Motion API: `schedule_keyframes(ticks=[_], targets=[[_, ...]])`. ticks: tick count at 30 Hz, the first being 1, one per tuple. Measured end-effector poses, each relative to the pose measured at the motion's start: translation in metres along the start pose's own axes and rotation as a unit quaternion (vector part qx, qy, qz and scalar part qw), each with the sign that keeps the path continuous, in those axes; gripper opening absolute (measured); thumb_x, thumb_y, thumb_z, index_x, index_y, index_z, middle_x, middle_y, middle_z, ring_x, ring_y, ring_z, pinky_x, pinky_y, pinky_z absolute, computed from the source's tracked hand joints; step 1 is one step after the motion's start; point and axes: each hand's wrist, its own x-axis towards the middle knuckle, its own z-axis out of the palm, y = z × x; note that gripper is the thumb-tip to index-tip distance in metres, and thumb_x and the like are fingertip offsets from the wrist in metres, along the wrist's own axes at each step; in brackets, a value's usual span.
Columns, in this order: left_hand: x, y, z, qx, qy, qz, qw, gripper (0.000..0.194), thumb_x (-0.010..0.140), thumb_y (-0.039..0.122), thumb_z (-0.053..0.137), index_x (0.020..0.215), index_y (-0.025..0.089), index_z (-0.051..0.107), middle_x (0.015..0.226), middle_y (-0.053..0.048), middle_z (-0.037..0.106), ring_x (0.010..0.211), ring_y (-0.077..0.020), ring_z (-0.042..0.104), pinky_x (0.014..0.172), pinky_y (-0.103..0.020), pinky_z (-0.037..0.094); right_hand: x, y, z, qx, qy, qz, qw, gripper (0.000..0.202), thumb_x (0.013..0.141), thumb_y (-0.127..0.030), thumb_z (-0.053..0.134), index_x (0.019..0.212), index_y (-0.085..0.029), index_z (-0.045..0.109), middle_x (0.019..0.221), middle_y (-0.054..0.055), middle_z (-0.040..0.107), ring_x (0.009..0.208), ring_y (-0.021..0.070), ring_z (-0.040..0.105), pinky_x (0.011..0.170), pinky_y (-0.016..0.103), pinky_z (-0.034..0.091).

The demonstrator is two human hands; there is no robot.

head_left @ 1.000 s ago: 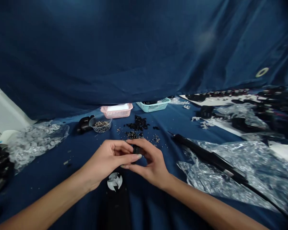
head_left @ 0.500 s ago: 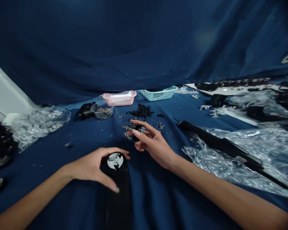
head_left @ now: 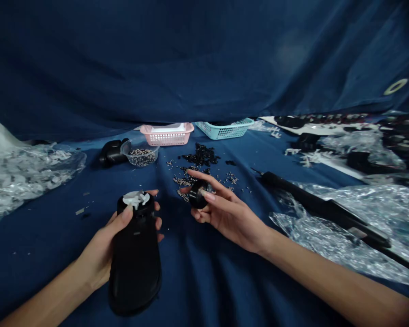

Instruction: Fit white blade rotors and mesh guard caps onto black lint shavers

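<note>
My left hand [head_left: 107, 238] is closed around a long black plastic housing [head_left: 135, 268], its rounded end tilted toward me. On the housing's far end sits a white finned disc [head_left: 136, 199], with my thumb beside it. To the right, my right hand [head_left: 226, 211] pinches a round black knob-like cap [head_left: 198, 194] between thumb and fingers. The cap and the housing are apart. Beyond the cap, small screws [head_left: 186, 180] lie scattered on the blue cloth, next to a heap of small black parts [head_left: 202, 155].
A clear bowl of screws [head_left: 141, 156] stands at back left, near pink [head_left: 167, 137] and turquoise [head_left: 225, 131] baskets. A black electric screwdriver [head_left: 310, 200] lies on clear plastic bags [head_left: 371, 218] at right. A bag of white parts [head_left: 30, 177] is at left.
My left hand has closed around the housing and lifted it, moving it left and tilting it. My right hand has turned the cap slightly, staying nearly in place. The view has shifted a little.
</note>
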Motion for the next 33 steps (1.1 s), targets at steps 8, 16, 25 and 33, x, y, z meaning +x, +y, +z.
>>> schedule_keyframes(ticks=[8, 16, 25, 33], targets=[[0.005, -0.001, 0.001, -0.006, 0.099, -0.1, 0.99, 0.047, 0.095, 0.051, 0.051, 0.085, 0.011, 0.074, 0.067, -0.011, 0.073, 0.058, -0.0189, 0.067, 0.059, -0.029, 0.058, -0.003, 0.001, 0.003, -0.044, -0.02, -0.031, 0.998, 0.061, 0.088, -0.021, 0.075, 0.143, -0.037, 0.051, 0.123, 0.003, 0.067, 0.073, 0.0082, 0.071, 0.068, 0.021, 0.06], [-0.002, -0.008, -0.002, -0.006, 0.136, -0.106, 0.985, 0.04, 0.077, 0.053, 0.071, 0.07, 0.013, 0.073, 0.064, -0.012, 0.073, 0.051, -0.0227, 0.067, 0.049, -0.03, 0.057, -0.001, 0.007, 0.001, -0.158, -0.022, -0.071, 0.985, 0.045, 0.077, -0.014, 0.083, 0.118, -0.024, 0.066, 0.126, 0.006, 0.066, 0.068, 0.0063, 0.069, 0.064, 0.019, 0.06], [-0.015, -0.012, 0.021, -0.003, 0.211, -0.015, 0.977, 0.022, 0.081, 0.037, 0.069, 0.099, 0.024, 0.072, 0.07, -0.002, 0.075, 0.051, -0.0191, 0.068, 0.053, -0.027, 0.059, -0.008, 0.005, 0.006, -0.243, -0.026, -0.077, 0.967, 0.058, 0.072, -0.016, 0.087, 0.125, -0.03, 0.067, 0.131, 0.004, 0.065, 0.088, 0.012, 0.069, 0.077, 0.024, 0.061], [-0.02, -0.026, 0.022, -0.007, 0.143, -0.075, 0.987, 0.024, 0.082, 0.04, 0.072, 0.101, 0.027, 0.068, 0.078, 0.0, 0.071, 0.061, -0.0162, 0.066, 0.057, -0.026, 0.059, -0.012, 0.005, 0.016, -0.332, -0.05, -0.111, 0.936, 0.059, 0.072, -0.021, 0.089, 0.125, -0.024, 0.066, 0.116, 0.005, 0.071, 0.083, 0.0135, 0.067, 0.079, 0.028, 0.059]])
